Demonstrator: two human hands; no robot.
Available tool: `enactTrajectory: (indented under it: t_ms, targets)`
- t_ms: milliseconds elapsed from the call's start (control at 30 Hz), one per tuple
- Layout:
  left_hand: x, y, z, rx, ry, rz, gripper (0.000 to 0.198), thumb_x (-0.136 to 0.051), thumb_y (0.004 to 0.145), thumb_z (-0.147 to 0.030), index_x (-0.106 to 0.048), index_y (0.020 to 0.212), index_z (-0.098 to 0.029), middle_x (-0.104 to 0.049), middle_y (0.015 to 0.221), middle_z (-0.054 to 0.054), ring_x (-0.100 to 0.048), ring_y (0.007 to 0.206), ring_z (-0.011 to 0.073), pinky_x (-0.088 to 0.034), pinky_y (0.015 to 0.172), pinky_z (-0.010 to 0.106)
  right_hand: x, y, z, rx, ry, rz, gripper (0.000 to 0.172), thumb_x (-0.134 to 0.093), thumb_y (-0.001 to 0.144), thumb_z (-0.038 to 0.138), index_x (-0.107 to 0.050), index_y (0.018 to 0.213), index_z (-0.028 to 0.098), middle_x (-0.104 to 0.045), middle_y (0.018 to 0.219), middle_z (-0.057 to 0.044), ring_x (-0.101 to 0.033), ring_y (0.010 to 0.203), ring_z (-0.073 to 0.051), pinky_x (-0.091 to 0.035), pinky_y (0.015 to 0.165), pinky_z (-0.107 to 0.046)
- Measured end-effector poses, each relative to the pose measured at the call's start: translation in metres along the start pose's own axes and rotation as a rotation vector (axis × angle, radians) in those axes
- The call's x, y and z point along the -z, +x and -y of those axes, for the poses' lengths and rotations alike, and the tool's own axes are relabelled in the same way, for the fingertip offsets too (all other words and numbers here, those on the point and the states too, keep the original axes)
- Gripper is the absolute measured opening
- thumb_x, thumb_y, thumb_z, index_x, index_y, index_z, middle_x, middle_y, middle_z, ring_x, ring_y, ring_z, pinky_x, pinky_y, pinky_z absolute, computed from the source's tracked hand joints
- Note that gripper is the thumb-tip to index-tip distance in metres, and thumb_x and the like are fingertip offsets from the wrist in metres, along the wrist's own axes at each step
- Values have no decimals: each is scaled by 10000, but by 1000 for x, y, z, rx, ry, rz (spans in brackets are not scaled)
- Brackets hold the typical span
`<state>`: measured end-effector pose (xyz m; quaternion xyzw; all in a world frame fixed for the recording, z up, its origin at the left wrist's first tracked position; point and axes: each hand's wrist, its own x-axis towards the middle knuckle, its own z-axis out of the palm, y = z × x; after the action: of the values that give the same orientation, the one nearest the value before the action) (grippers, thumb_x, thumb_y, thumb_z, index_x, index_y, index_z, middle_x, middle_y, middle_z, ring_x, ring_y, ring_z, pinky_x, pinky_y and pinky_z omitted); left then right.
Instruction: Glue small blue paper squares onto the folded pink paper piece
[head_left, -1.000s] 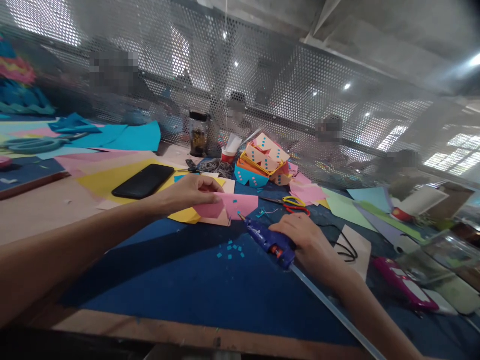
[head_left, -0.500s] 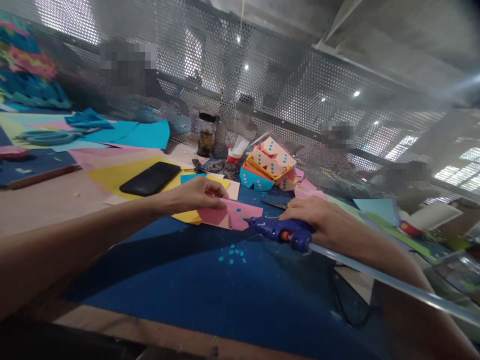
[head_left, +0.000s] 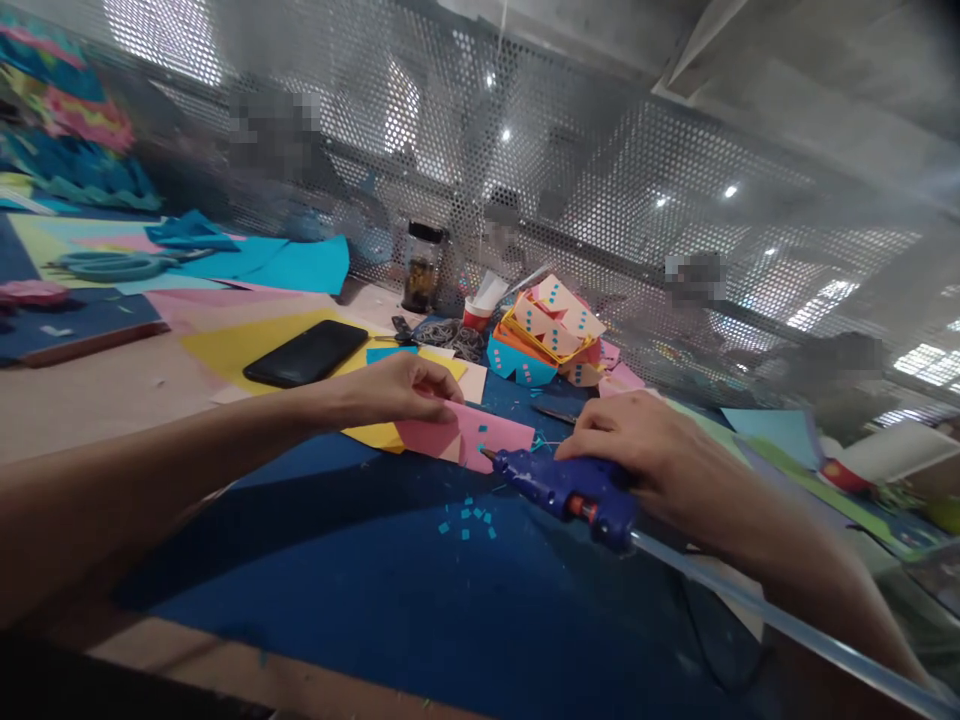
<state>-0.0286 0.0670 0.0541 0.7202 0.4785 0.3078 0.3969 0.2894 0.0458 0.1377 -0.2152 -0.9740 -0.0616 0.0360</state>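
Note:
A piece of pink paper (head_left: pixel 495 432) with small blue squares on it is pinched at its left part by my left hand (head_left: pixel 411 388). My right hand (head_left: pixel 637 440) is closed around a purple glue gun (head_left: pixel 559 490), whose nozzle tip meets or hovers just over the pink paper near a blue square; which of the two I cannot tell. A long clear glue stick (head_left: pixel 780 610) runs out of the gun's back. Several tiny blue paper squares (head_left: pixel 466 516) lie loose on the blue mat (head_left: pixel 337 590) in front of the pink paper.
Left of my hands a black phone (head_left: pixel 306 353) lies on yellow paper (head_left: pixel 217 345). Behind stand a jar (head_left: pixel 422 268), a red cup (head_left: pixel 478 312) and a stack of decorated paper pieces (head_left: pixel 551 325). Scissors (head_left: pixel 555 413) lie beyond my right hand. A perforated metal screen (head_left: pixel 585 190) closes off the back.
The glue gun has tilted, its back end lower now, and its tip has shifted slightly down along the pink paper. My left hand still pinches the paper. The camera view has shifted a little.

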Motion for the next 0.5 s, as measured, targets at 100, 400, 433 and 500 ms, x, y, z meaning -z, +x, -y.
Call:
enactTrajectory:
  t_ms: [100, 400, 433, 500]
  targets:
    - [0, 0, 1, -8, -7, 3, 276, -740, 715, -408, -743, 885, -192, -731, 856, 30, -654, 779, 194, -465, 656, 247, -2, 1, 4, 11, -47, -5, 315, -579, 866, 72, -681, 1055, 301, -654, 957, -13, -569, 845, -176, -386, 793, -335]
    - [2, -2, -3, 13, -47, 28, 252, -736, 725, -381, -739, 894, -193, -735, 832, 23, -656, 758, 181, -454, 637, 233, -1, 0, 20, -20, -167, -25, 264, -503, 952, 124, -661, 1071, 299, -647, 989, -38, -554, 878, -212, -395, 805, -377]
    - [2, -2, -4, 12, -48, 25, 251, -739, 722, -379, -739, 890, -193, -736, 831, 24, -656, 758, 182, -455, 639, 235, -3, -2, 20, -20, -183, -26, 264, -500, 954, 127, -661, 1073, 300, -644, 995, -41, -554, 890, -218, -396, 811, -385]
    - [2, -3, -5, 11, -44, 17, 251, -744, 712, -376, -740, 881, -191, -739, 836, 28, -657, 759, 187, -458, 643, 241, -6, -5, 21, -26, -222, -29, 270, -488, 957, 127, -663, 1076, 296, -640, 1002, -50, -552, 911, -233, -399, 824, -402]
